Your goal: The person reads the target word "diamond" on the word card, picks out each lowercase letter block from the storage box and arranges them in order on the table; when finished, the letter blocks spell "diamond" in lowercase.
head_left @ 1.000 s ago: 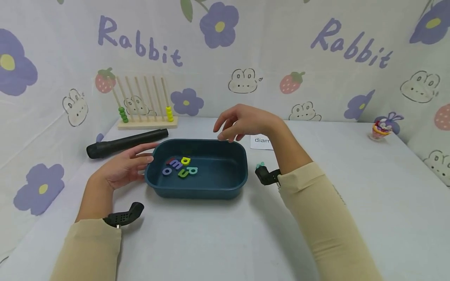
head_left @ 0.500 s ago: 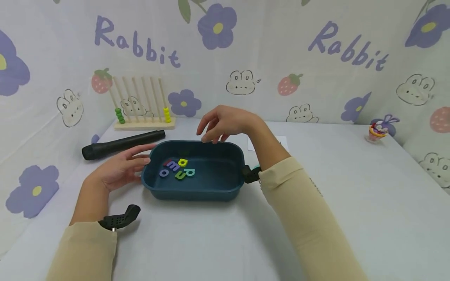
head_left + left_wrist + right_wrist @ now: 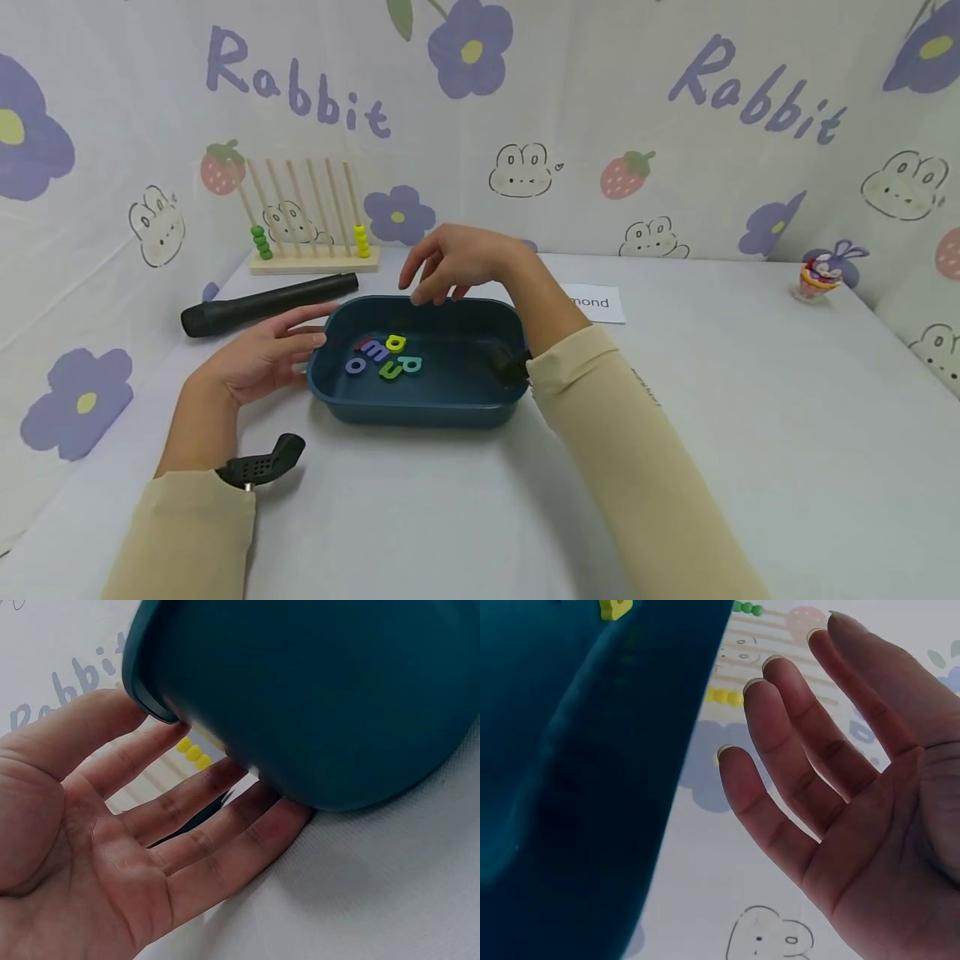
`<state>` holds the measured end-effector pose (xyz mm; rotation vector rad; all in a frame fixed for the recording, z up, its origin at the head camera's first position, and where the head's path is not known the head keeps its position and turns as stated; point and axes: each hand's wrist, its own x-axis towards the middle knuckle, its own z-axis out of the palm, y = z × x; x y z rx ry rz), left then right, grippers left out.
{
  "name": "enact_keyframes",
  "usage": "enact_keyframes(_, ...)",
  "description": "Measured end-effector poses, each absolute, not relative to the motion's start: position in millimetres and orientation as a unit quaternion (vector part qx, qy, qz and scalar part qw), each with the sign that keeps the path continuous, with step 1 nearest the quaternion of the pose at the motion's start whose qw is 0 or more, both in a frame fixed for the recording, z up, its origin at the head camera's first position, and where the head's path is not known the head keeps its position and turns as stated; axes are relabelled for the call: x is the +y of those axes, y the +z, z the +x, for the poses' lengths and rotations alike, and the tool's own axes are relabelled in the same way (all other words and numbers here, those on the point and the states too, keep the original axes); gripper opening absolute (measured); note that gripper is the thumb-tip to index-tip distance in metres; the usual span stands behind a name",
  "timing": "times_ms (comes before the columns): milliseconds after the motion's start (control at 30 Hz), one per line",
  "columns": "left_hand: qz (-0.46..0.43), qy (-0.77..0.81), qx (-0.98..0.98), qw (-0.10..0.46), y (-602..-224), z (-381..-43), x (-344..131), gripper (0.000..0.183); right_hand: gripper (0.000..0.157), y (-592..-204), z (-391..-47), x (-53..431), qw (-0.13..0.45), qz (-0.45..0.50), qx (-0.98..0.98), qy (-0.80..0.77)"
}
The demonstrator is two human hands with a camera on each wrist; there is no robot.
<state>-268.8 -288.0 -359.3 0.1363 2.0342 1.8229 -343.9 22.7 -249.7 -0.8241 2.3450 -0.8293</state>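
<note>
A dark teal plastic basin [image 3: 420, 415] sits on the white cloth. In its left half lie several colourful letters, among them a yellow one [image 3: 395, 343], a purple m [image 3: 375, 351], a purple o [image 3: 356, 365], a green one [image 3: 390, 370] and a light teal one [image 3: 410, 364]. My left hand [image 3: 258, 362] touches the basin's left end; in the left wrist view its extended fingers [image 3: 217, 862] lie along the outer wall. My right hand [image 3: 465, 262] hovers at the back rim, fingers loosely bent and holding nothing. The right wrist view shows its fingers [image 3: 769, 724] apart from the basin wall.
Behind the left hand lies a black microphone [image 3: 270, 306]. A wooden abacus [image 3: 315, 262] with green and yellow beads stands farther back. A white word card [image 3: 600, 303] is partly hidden by the right forearm. A small toy cup [image 3: 816, 279] stands far right.
My right hand has moved left along the basin's back rim, its forearm now covering the small teal piece right of the basin. The card's right side shows. The left hand stays put.
</note>
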Motion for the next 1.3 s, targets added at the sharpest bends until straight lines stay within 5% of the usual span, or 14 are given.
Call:
enact_keyframes(433,0.043,0.654,0.728,0.202,-360,-268,-286,0.062,0.025,-260,-342,5,0.259,-0.307,0.869,-0.289)
enact_keyframes(1300,0.048,0.655,0.725,0.208,-360,-269,-290,0.062,0.041,-291,-345,-43,0.266,-0.349,0.878,-0.190)
